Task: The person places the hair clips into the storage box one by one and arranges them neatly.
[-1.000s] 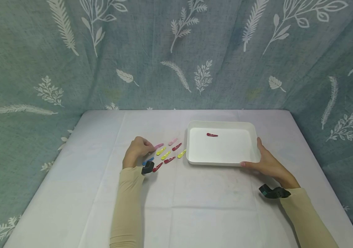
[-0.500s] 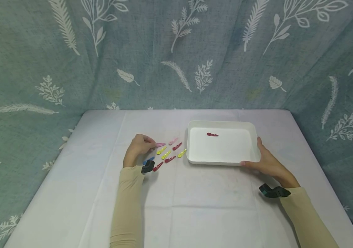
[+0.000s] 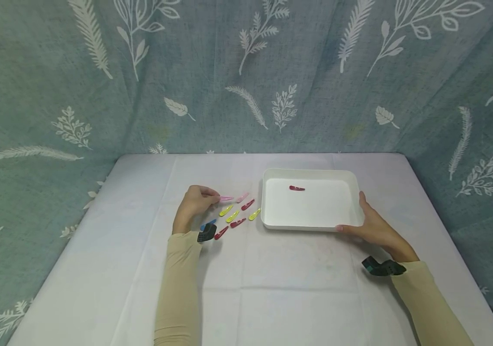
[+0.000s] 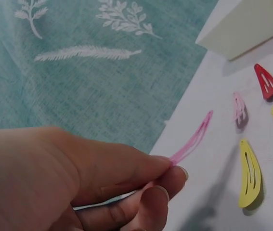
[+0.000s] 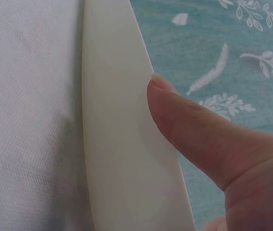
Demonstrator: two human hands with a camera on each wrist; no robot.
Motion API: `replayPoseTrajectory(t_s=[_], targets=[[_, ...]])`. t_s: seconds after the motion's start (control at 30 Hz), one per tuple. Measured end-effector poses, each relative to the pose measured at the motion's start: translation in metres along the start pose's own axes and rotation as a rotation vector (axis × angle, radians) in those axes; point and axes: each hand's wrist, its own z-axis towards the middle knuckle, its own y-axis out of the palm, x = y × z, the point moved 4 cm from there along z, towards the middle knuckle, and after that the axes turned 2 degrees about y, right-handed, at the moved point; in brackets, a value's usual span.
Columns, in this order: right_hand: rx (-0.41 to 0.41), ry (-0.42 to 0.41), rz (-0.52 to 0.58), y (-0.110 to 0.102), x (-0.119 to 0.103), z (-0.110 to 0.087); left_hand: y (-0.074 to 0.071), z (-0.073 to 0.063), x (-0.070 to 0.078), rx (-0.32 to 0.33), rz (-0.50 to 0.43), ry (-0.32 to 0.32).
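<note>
- Two tan sleeves are nearest, the left sleeve point(image 3: 179, 288) at 7 o'clock and the right sleeve point(image 3: 431, 302) at 5, each with a dark wrist device point(image 3: 383, 267) at its cuff.
- Right hand point(image 3: 378, 230): spread wide at the 4 o'clock corner of the white tray point(image 3: 315, 209), thumb against its near wall, fingers at its 3 o'clock wall.
- One red clip point(image 3: 221, 233) and a partly hidden blue clip point(image 3: 209, 223) lie around 5 o'clock from the left hand point(image 3: 194, 205); a second red clip point(image 3: 238, 223) lies at 4.
- Three yellow clips point(image 3: 232, 216) lie toward 3 o'clock, one just beside the tray.
- Left hand: narrow, pinching a pink clip point(image 3: 227, 198) in its fingertips, free end toward 3 o'clock.
- Beyond that end, a third red clip point(image 3: 247, 205) and another pink clip point(image 3: 242, 197) rest on the white-covered worktop point(image 3: 289, 274).
- Inside the tray, a fourth red clip point(image 3: 297, 188) lies toward 10 o'clock.
- Leaf-patterned blue-green curtain point(image 3: 211, 96) hangs at 12 o'clock.
</note>
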Motion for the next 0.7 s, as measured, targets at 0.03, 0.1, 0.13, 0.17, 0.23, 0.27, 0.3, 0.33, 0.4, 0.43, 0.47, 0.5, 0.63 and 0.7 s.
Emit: replayPoseTrajectory(t_s=[0.03,0.1,0.13,0.17,0.23,0.27,0.3,0.33,0.4,0.43,0.47,0.5,0.63,0.7], targets=[[-0.002,-0.003,0.005,0.0,0.0,0.0,0.0,0.0,0.001,0.001,-0.004,0.008],[-0.002,-0.004,0.009,0.0,0.001,0.0,0.0,0.0,0.002,0.001,-0.015,0.027],[-0.002,-0.004,0.011,0.0,0.001,0.0,0.001,0.0,0.003,-0.001,-0.025,0.035],[-0.002,-0.005,0.012,-0.001,0.001,0.001,0.001,0.0,0.004,-0.002,-0.035,0.039],[-0.002,-0.006,0.012,-0.001,0.001,0.001,0.002,-0.001,0.005,-0.007,-0.06,0.05],[-0.001,-0.007,0.012,0.0,0.001,0.001,0.002,-0.001,0.005,-0.01,-0.075,0.054],[-0.001,-0.008,0.012,0.0,0.002,0.002,0.002,-0.001,0.005,-0.01,-0.088,0.056],[0.0,-0.009,0.012,0.0,0.002,0.002,0.003,-0.002,0.006,-0.01,-0.102,0.057],[0.002,-0.013,0.015,0.0,0.002,0.003,0.004,-0.002,0.008,-0.015,-0.119,0.067],[0.001,-0.016,0.015,0.0,0.002,0.003,0.005,-0.002,0.008,-0.016,-0.127,0.071],[0.001,-0.017,0.015,0.001,0.003,0.003,0.006,-0.001,0.009,-0.017,-0.133,0.074],[0.0,-0.019,0.017,0.001,0.003,0.003,0.007,-0.001,0.01,-0.018,-0.139,0.08],[0.001,-0.018,0.015,0.001,0.003,0.003,0.012,-0.002,0.016,-0.011,-0.169,0.095],[0.0,-0.014,0.015,0.001,0.003,0.003,0.014,-0.003,0.02,-0.01,-0.198,0.104]])
